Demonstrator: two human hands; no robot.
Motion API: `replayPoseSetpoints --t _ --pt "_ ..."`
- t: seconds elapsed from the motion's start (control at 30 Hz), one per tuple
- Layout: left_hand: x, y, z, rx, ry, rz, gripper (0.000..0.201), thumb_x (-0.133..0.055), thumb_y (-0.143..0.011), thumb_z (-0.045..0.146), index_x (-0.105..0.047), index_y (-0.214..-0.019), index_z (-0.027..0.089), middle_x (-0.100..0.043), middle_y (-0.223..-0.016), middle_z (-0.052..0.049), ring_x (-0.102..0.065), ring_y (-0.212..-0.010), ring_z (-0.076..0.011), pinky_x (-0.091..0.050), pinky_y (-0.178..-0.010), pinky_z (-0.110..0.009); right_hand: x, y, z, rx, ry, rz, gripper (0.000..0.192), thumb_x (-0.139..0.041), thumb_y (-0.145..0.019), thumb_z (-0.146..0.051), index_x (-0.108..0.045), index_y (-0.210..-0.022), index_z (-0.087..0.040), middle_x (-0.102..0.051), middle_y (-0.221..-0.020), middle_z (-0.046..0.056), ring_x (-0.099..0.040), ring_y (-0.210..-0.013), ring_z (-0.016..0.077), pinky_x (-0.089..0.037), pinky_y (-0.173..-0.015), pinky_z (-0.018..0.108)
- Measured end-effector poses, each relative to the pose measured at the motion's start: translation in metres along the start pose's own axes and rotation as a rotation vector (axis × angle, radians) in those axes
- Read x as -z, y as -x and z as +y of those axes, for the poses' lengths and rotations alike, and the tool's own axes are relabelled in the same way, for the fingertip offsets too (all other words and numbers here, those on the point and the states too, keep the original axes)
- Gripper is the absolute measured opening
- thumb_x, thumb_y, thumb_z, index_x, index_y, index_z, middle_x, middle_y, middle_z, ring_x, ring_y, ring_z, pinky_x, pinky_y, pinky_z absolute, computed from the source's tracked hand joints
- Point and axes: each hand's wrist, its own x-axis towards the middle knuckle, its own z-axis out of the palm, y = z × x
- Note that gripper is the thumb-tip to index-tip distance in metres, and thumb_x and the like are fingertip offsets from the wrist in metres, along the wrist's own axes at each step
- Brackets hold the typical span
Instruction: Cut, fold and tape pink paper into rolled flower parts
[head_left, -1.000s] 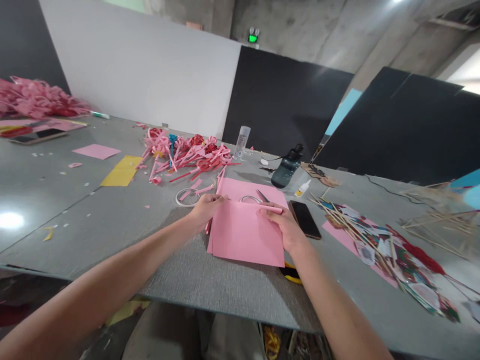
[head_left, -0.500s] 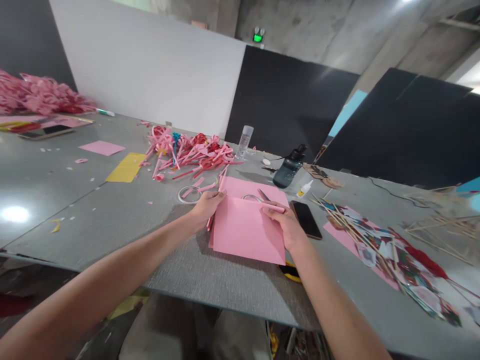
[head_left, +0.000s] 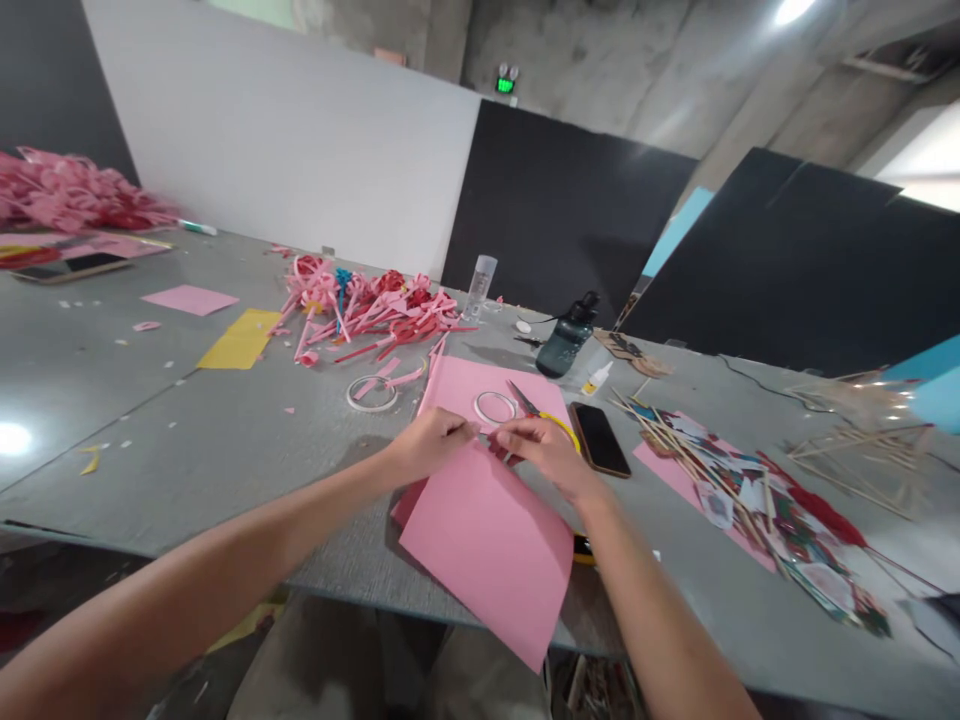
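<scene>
Both hands pinch the top edge of a pink paper sheet (head_left: 487, 545) that hangs over the grey table's near edge (head_left: 352, 590). My left hand (head_left: 431, 440) grips the sheet's upper left part, and my right hand (head_left: 544, 450) grips it close beside, fingers nearly touching. Another pink sheet (head_left: 465, 385) lies flat behind them. On it rest a clear tape ring (head_left: 495, 407) and scissors with yellow handles (head_left: 544, 412).
A black phone (head_left: 598, 437) lies right of the scissors. A second tape ring (head_left: 373, 392), a heap of pink and red paper strips (head_left: 371, 305), a dark bottle (head_left: 568, 337), a glue bottle (head_left: 598, 378), a yellow sheet (head_left: 241, 340) and skewers with paper cutouts (head_left: 750, 490) are spread about.
The hands have come together at the sheet's top edge, and the sheet has been pulled toward me and turned, uncovering the tape ring and scissors.
</scene>
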Motion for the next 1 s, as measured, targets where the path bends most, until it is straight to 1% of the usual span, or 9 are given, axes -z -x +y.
replayPoseSetpoints --t 0.07,0.17,0.3,0.43,0.53,0.67,0.77,0.83,1.0 --pt "-0.005 0.003 0.004 -0.018 -0.034 -0.019 0.045 -0.040 -0.095 0.045 -0.029 -0.059 0.019 -0.023 -0.059 0.004 -0.025 -0.055 -0.0087 -0.017 -0.051 -0.026 -0.010 -0.002 0.000 0.048 0.140 -0.040 0.036 -0.069 -0.085 -0.052 -0.072 -0.077 -0.017 -0.061 -0.070 0.001 -0.052 -0.065 0.0149 -0.039 -0.062 0.029" --pt "-0.008 0.004 0.004 -0.038 -0.058 -0.029 0.044 -0.039 -0.094 0.043 -0.031 -0.058 0.019 -0.026 -0.060 0.004 -0.028 -0.056 -0.0092 -0.019 -0.052 -0.026 -0.019 -0.004 0.001 0.095 0.229 -0.013 0.039 -0.067 -0.087 -0.052 -0.067 -0.071 -0.017 -0.053 -0.066 -0.001 -0.043 -0.061 0.0129 -0.032 -0.058 0.029" --pt "-0.008 0.005 0.001 -0.052 -0.102 -0.017 0.044 -0.039 -0.096 0.043 -0.036 -0.059 0.018 -0.030 -0.058 0.004 -0.032 -0.056 -0.0094 -0.021 -0.053 -0.026 -0.022 -0.005 0.005 0.135 0.256 -0.014 0.039 -0.065 -0.088 -0.054 -0.068 -0.075 -0.017 -0.056 -0.070 0.000 -0.045 -0.065 0.0148 -0.033 -0.060 0.028" --pt "-0.005 0.004 0.002 -0.068 -0.158 -0.005 0.041 -0.040 -0.096 0.037 -0.039 -0.060 0.018 -0.035 -0.057 0.004 -0.035 -0.056 -0.0097 -0.022 -0.054 -0.026 -0.024 -0.007 0.004 0.152 0.295 -0.020 0.038 -0.061 -0.091 -0.052 -0.065 -0.076 -0.017 -0.056 -0.071 0.000 -0.046 -0.066 0.0146 -0.034 -0.061 0.027" --pt "0.003 0.000 0.003 -0.041 -0.152 0.028 0.041 -0.041 -0.095 0.038 -0.035 -0.060 0.018 -0.031 -0.057 0.004 -0.033 -0.056 -0.0098 -0.020 -0.054 -0.027 -0.023 -0.007 0.000 0.139 0.326 0.004 0.039 -0.060 -0.091 -0.052 -0.061 -0.073 -0.017 -0.056 -0.071 -0.001 -0.045 -0.064 0.0139 -0.034 -0.061 0.027" --pt "0.021 -0.008 -0.006 0.048 -0.075 0.128 0.046 -0.045 -0.092 0.047 -0.028 -0.059 0.020 -0.022 -0.057 0.004 -0.025 -0.053 -0.0095 -0.015 -0.052 -0.028 -0.014 -0.007 0.003 0.123 0.372 0.029 0.039 -0.060 -0.090 -0.053 -0.062 -0.073 -0.019 -0.057 -0.069 0.000 -0.046 -0.064 0.0146 -0.034 -0.060 0.028" --pt "0.034 -0.014 -0.018 0.115 0.045 0.218 0.049 -0.055 -0.085 0.052 -0.028 -0.058 0.021 -0.022 -0.056 0.005 -0.023 -0.053 -0.0093 -0.013 -0.052 -0.028 0.000 -0.011 0.014 0.121 0.386 0.040 0.040 -0.062 -0.088 -0.055 -0.061 -0.070 -0.019 -0.054 -0.067 -0.001 -0.044 -0.061 0.0142 -0.031 -0.058 0.028" --pt "0.041 -0.018 -0.025 0.151 0.081 0.269 0.049 -0.056 -0.082 0.053 -0.027 -0.057 0.022 -0.021 -0.056 0.005 -0.022 -0.053 -0.0095 -0.013 -0.052 -0.028 0.009 -0.013 0.022 0.119 0.388 0.044 0.041 -0.063 -0.086 -0.056 -0.062 -0.068 -0.019 -0.053 -0.065 -0.001 -0.042 -0.060 0.0141 -0.029 -0.057 0.028" --pt "0.049 -0.021 -0.030 0.218 0.133 0.318 0.047 -0.059 -0.080 0.051 -0.031 -0.055 0.022 -0.025 -0.054 0.005 -0.025 -0.054 -0.0102 -0.015 -0.052 -0.027 0.022 -0.014 0.029 0.124 0.390 0.049 0.041 -0.064 -0.085 -0.057 -0.066 -0.071 -0.019 -0.056 -0.068 0.000 -0.045 -0.063 0.0155 -0.031 -0.060 0.029"
